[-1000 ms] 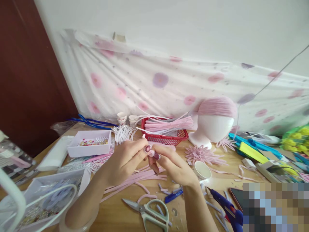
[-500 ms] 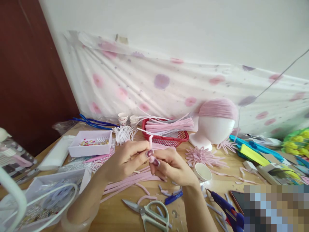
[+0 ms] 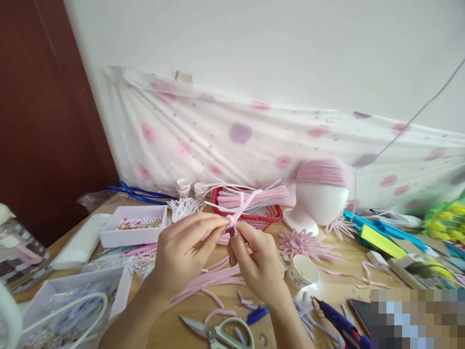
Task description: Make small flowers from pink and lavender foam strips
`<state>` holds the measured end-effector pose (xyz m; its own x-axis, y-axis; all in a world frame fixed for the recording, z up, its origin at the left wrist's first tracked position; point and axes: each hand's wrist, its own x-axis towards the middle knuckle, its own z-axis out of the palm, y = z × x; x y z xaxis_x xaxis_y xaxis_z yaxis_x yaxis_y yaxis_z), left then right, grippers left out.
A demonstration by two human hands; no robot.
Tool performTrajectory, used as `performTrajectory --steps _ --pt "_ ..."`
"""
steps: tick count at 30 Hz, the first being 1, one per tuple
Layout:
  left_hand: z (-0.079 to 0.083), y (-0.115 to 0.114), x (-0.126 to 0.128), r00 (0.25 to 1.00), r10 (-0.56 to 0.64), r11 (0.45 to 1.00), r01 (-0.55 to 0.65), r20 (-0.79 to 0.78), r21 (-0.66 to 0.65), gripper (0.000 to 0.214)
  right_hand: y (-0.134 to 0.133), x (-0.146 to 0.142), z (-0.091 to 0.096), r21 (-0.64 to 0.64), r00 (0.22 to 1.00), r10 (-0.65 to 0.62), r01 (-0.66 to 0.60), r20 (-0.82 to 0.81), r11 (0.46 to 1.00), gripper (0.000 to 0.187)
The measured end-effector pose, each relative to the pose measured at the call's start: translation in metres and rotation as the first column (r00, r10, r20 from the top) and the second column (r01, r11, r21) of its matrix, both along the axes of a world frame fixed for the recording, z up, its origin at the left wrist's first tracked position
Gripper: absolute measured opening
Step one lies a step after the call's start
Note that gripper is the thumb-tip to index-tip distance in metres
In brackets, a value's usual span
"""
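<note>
Pinched between the fingertips of both hands is a pink pipe cleaner (image 3: 240, 207), with two ends that rise and spread above the fingers. My left hand (image 3: 185, 247) grips it from the left and my right hand (image 3: 258, 259) from the right, the fingertips almost touching. Part of the twisted section is hidden behind the fingers. Below the hands, more pink pipe cleaners (image 3: 209, 283) lie on the wooden table. Green-handled scissors (image 3: 221, 334) and a blue pen cap or pen (image 3: 258, 314) rest nearer to me.
Behind the hands stands a red basket (image 3: 263, 220) of pipe cleaners, beside a white foam head (image 3: 323, 203) wrapped in pink. A pink fringed flower (image 3: 303, 245), a paper cup (image 3: 304, 272) and a glue gun (image 3: 336, 320) are at right. White bead boxes (image 3: 127, 237) sit left.
The pink pipe cleaner now shows two longer ends above the fingers, where a single short bent end stuck up before. Both hands have shifted slightly, and the view has tilted up a little.
</note>
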<state>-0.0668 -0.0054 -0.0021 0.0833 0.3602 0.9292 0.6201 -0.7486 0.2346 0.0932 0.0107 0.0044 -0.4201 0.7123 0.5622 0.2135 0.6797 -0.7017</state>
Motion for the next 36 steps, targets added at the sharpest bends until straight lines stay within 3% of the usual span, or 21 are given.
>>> performTrajectory --steps 6,11,15,18,20,22,25,31,36 --pt "-0.005 0.005 -0.001 0.985 0.068 0.997 -0.061 -0.162 0.047 0.022 -0.001 0.001 0.0 0.065 0.992 -0.074 0.068 0.1 0.996 0.024" --pt "-0.006 0.004 0.001 0.97 0.079 0.997 -0.075 -0.229 0.025 0.022 -0.001 0.003 0.002 0.055 0.995 -0.037 0.031 0.097 0.998 0.025" --pt "-0.005 0.005 -0.001 0.977 0.102 0.995 -0.1 -0.189 0.018 0.022 0.001 0.008 0.001 -0.079 0.998 0.056 -0.058 -0.027 0.995 0.028" --pt "-0.006 0.007 -0.005 0.958 0.191 0.981 -0.178 -0.212 0.077 0.023 0.001 0.007 -0.004 -0.086 0.969 -0.042 0.021 -0.243 0.996 0.018" --pt "-0.007 0.009 -0.006 0.94 0.211 0.975 -0.185 -0.269 0.121 0.023 -0.001 0.003 -0.006 -0.092 0.948 -0.126 0.103 -0.294 0.99 0.008" --pt "-0.008 0.009 -0.004 0.923 0.199 0.976 -0.156 -0.328 0.154 0.02 -0.003 -0.002 -0.007 -0.083 0.962 -0.181 0.167 -0.204 0.982 0.016" --pt "-0.008 0.008 0.0 0.91 0.176 0.978 -0.118 -0.374 0.175 0.016 -0.005 -0.006 -0.006 -0.101 0.977 -0.187 0.177 -0.103 0.979 0.011" --pt "-0.003 0.004 0.005 0.89 0.192 0.972 -0.113 -0.414 0.207 0.017 0.001 -0.005 -0.007 -0.188 0.969 -0.134 0.095 -0.207 0.977 0.022" --pt "-0.002 0.004 0.009 0.907 0.194 0.973 -0.129 -0.375 0.192 0.014 0.004 -0.008 -0.012 -0.086 0.962 -0.203 0.19 -0.183 0.978 0.021"
